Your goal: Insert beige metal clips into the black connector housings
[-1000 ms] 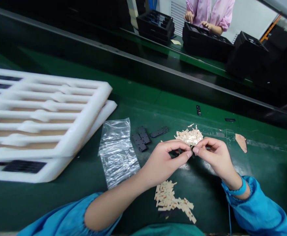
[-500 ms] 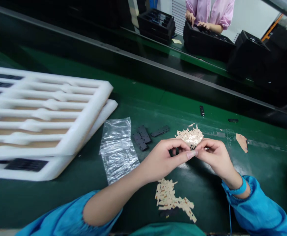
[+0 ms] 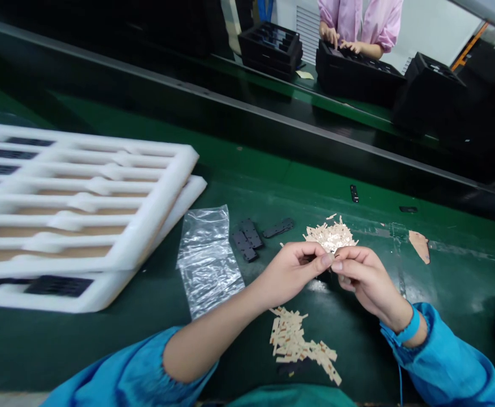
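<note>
My left hand (image 3: pixel 297 270) and my right hand (image 3: pixel 365 277) meet fingertip to fingertip over the green table (image 3: pixel 230 350). Both are closed in a pinch, and a small dark piece shows between and below the fingers, mostly hidden by them. Just beyond the fingertips lies a heap of small pale strips (image 3: pixel 331 233). Nearer my body is a second pile of cream-coloured small pieces (image 3: pixel 292 336). To the left of my left hand are several flat black plastic parts (image 3: pixel 247 238), with a longer black part (image 3: pixel 278 227) beside them.
A clear plastic bag (image 3: pixel 207 257) lies left of the black parts. Stacked white foam trays (image 3: pixel 154 226) fill the left side. Two small black parts (image 3: pixel 354 193) and a brown scrap (image 3: pixel 419 246) lie farther back. Across the divider, a person in pink (image 3: pixel 360 22) handles black bins (image 3: pixel 357 70).
The fingers of both hands have shifted slightly around the small piece, my right fingers curling lower. The whole view has drifted a little. Across the divider, the other person's hand has moved.
</note>
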Demonstrator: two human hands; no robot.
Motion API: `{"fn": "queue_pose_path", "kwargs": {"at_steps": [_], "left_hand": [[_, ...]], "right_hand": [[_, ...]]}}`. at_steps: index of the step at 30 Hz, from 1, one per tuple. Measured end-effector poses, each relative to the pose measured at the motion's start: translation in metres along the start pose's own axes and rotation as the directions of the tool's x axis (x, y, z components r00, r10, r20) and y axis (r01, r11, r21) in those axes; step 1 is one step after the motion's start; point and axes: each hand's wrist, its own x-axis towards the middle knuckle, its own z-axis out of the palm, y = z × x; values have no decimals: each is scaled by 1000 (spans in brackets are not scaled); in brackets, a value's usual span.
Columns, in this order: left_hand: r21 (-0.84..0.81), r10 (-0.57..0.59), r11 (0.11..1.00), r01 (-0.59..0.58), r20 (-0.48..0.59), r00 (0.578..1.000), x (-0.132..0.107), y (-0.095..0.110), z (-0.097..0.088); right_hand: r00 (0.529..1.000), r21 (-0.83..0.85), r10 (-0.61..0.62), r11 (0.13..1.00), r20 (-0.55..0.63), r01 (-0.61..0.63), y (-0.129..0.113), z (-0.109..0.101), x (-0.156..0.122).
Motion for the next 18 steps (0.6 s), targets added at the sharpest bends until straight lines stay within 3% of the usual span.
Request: {"fn": "queue_pose_path", "kwargs": {"at_steps": [4, 7, 9, 11, 12, 18], "left_hand": [[114, 32, 993, -24, -65, 997, 0, 1, -2], [343, 92, 939, -23, -186, 978, 3, 4, -26], [741, 203, 663, 106, -314, 927, 7, 3, -49], [876, 164, 404, 263, -352, 921, 11, -1, -68], [888, 135, 370, 274, -343, 930, 13, -4, -75], [880, 89, 398, 260, -319, 944, 21, -14, -78]], "right_hand": [[1000, 3, -6, 1000, -22, 6, -1, 2, 1], [998, -20, -27, 999, -55, 26, -2, 1, 2], [996, -35, -40, 999, -79, 37, -3, -1, 4], [995, -47, -49, 998, -90, 45, -4, -3, 4], [995, -53, -52, 997, -91, 47, -5, -4, 4], [991, -85, -86, 993, -100, 78, -3, -9, 6]]}}
